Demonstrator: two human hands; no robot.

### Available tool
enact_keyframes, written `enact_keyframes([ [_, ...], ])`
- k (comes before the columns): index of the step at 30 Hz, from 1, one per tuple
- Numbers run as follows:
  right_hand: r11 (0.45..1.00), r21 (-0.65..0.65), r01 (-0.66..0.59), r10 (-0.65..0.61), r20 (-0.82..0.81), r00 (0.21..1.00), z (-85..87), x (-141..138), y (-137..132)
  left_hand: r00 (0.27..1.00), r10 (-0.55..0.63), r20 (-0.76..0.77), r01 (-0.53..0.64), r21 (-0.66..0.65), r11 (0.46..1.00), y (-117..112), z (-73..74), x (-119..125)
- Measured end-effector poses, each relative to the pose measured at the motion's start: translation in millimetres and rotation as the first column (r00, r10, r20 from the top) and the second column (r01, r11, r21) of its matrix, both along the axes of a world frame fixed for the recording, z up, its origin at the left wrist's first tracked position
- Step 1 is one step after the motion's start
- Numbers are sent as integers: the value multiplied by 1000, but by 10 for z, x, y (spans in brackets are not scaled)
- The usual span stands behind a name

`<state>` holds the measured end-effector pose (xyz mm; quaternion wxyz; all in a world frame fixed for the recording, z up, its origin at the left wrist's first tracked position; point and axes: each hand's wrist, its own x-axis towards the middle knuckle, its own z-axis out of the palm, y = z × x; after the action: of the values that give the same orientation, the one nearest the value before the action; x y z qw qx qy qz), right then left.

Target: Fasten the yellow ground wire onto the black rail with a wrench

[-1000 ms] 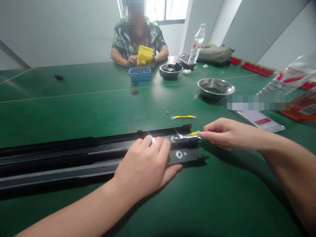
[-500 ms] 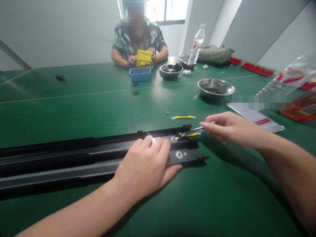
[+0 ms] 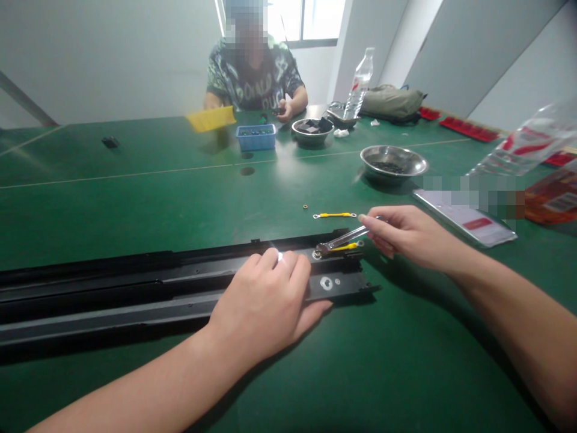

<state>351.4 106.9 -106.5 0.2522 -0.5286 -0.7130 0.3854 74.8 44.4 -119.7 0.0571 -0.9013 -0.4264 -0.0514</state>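
A long black metal rail (image 3: 189, 270) lies across the table, its right end under my left hand (image 3: 265, 300). That hand is closed around the rail, fingers over the far side and thumb along the near edge. My right hand (image 3: 396, 234) grips a silver wrench (image 3: 347, 238) by its handle. The wrench's head sits at a fastener by a round silver spot on the rail's end. From there a yellow cable with ring ends (image 3: 347, 246) runs to the right, partly behind the wrench. Nearer me, a second round fitting (image 3: 326, 283) shows on the rail.
Beyond the rail lie another yellow cable (image 3: 336, 214) and a small brass-coloured nut (image 3: 305, 207). Farther back stand a metal bowl (image 3: 367, 174) of small dark parts, a blue bin (image 3: 256, 141) and a water bottle (image 3: 359, 87). Opposite, a person holds a yellow bin (image 3: 211, 119).
My right hand has shifted slightly left and up, swinging the wrench's handle to a steeper angle. My left hand stays put. The person opposite has moved the yellow bin to the left.
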Motion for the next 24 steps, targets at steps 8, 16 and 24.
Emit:
enact_keyframes([
  [8, 996, -82, 21, -21, 3, 1000, -106, 1, 55, 1000, -3, -2, 3, 17, 1000, 6, -12, 0],
  [16, 958, -268, -98, 148, 174, 974, 14, 115, 42, 1000, -6, 0, 6, 28, 1000, 1, -24, -3],
  [24, 915, -361, -182, 256, 167, 952, 42, 144, 14, 1000, -9, 7, 8, 35, 999, 17, -27, -2],
])
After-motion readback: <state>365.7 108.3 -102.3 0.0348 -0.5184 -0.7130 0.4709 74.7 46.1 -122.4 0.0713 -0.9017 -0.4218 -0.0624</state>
